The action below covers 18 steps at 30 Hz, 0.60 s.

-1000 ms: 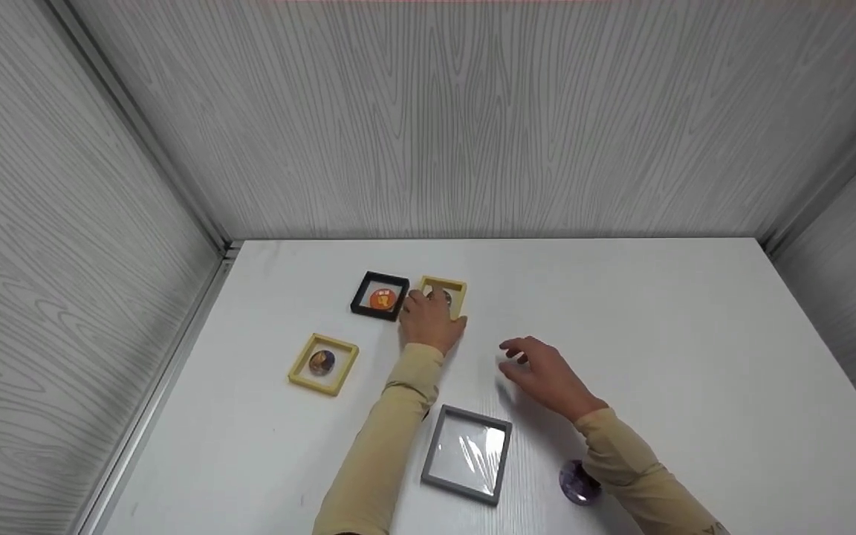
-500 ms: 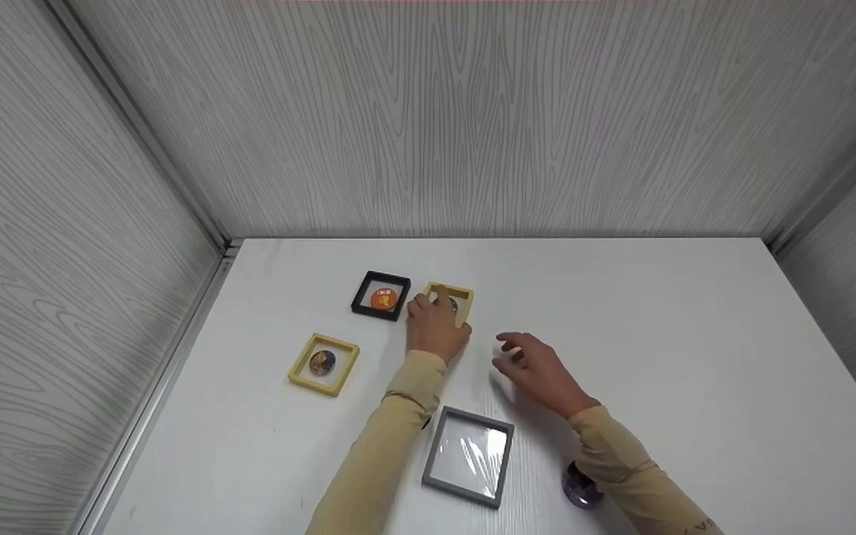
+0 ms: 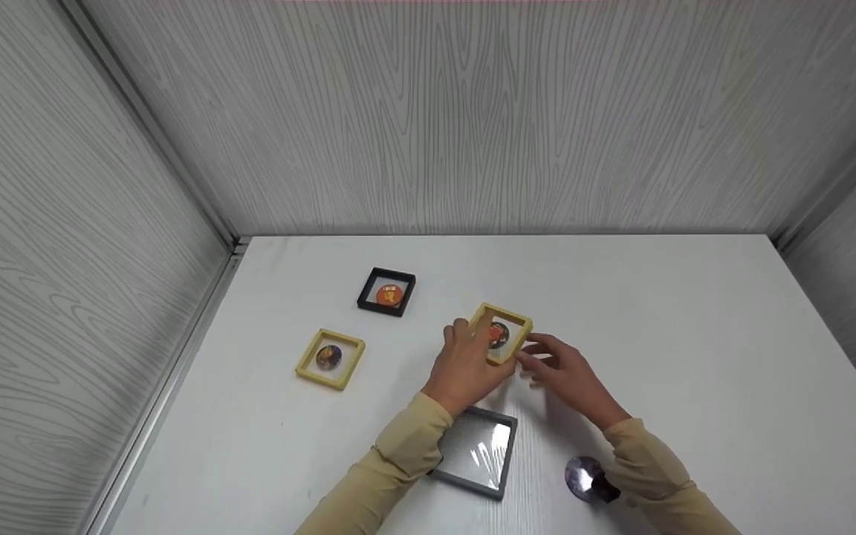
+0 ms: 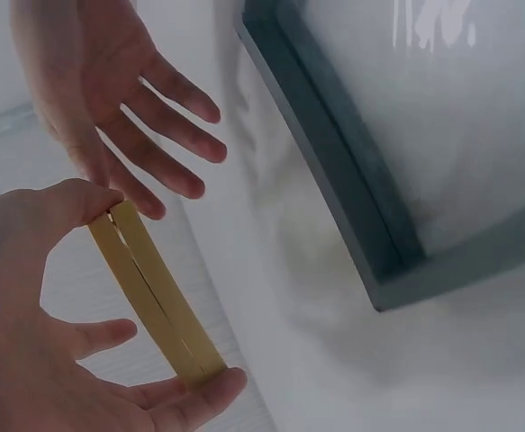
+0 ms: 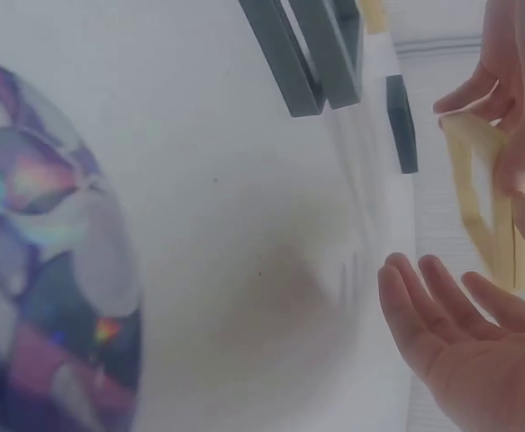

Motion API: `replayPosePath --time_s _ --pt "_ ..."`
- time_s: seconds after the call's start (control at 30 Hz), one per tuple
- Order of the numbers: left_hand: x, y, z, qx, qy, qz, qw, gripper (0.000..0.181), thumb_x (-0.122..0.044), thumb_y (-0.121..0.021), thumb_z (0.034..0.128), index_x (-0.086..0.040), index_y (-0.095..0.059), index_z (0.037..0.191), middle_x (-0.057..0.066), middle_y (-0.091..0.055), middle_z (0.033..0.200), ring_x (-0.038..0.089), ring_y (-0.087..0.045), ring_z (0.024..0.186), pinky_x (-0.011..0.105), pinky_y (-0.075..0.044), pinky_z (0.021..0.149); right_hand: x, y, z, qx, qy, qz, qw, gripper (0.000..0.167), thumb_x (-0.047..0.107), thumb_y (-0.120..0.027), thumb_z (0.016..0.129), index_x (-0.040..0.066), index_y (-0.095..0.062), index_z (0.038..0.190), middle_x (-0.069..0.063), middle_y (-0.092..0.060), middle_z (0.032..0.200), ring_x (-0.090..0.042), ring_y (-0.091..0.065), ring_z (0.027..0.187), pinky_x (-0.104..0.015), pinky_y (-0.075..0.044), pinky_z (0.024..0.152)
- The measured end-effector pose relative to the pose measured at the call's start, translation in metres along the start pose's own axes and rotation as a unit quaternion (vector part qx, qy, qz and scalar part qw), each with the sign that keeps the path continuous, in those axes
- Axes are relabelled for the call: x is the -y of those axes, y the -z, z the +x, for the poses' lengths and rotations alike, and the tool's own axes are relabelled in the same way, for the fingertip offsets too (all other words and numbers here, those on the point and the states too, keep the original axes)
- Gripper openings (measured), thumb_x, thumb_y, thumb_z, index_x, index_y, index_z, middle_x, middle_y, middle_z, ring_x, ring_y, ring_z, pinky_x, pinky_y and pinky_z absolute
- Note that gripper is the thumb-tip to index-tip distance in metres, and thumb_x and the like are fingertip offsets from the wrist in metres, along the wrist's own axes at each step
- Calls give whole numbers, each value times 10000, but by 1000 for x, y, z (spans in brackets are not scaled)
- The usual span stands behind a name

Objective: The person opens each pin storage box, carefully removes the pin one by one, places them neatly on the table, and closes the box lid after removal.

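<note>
In the head view a yellow frame (image 3: 523,338) with a round red-and-dark piece in its clear middle is held off the table by the left hand (image 3: 467,369). Thumb and fingers pinch opposite edges of this yellow frame (image 4: 158,297) in the left wrist view. The right hand (image 3: 573,377) is beside the frame's lower right corner, its fingers loosely extended. From the right wrist, the right hand (image 5: 478,346) shows its palm up, the thumb at or very near the frame (image 5: 480,193); contact is unclear.
A black frame (image 3: 362,301) with an orange disc and another yellow frame (image 3: 307,376) lie left. The larger grey frame (image 3: 506,461) lies below the left hand, partly covered by that arm. A purple shiny disc (image 3: 581,475) is by the right sleeve.
The left hand has lifted the yellow frame from beside the black one and brought it right and nearer the body. The right hand has shifted slightly right, and the two hands are now close together.
</note>
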<state>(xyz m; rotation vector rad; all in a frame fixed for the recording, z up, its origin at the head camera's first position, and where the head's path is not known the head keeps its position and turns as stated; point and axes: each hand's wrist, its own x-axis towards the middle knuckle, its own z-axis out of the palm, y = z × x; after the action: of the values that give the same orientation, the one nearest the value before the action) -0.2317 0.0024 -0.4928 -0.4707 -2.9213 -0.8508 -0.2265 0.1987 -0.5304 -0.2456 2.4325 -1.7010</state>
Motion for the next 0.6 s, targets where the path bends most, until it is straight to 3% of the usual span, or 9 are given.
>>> replayPosePath --time_s 0.2,0.43,0.6 --pt "-17 0 -25 252 -5 -288 9993 758 -476 -696 876 -143 -414 1495 108 -468 1135 215 -418 999 313 -486 747 -3 9 -23 450 -21 574 9973 531 330 -629 986 53 -498 1419 -199 -562 1319 -318 -631 1125 -440 -532 893" --pt "-32 1 -47 571 65 -679 9960 776 -536 -645 892 -184 -372 1528 78 -461 1193 166 -429 1023 273 -482 735 -11 16 -46 550 -351 946 9934 531 340 -647 973 125 -494 1433 -143 -527 1375 -311 -572 1226 -409 -521 919" --pt "-39 0 -59 688 13 -706 9951 786 -582 -609 899 -194 -363 1537 85 -463 1250 161 -439 1045 285 -487 690 -18 21 -56 708 -596 1335 9867 575 316 -644 979 168 -424 1490 -117 -468 1449 -298 -524 1288 -394 -505 946"
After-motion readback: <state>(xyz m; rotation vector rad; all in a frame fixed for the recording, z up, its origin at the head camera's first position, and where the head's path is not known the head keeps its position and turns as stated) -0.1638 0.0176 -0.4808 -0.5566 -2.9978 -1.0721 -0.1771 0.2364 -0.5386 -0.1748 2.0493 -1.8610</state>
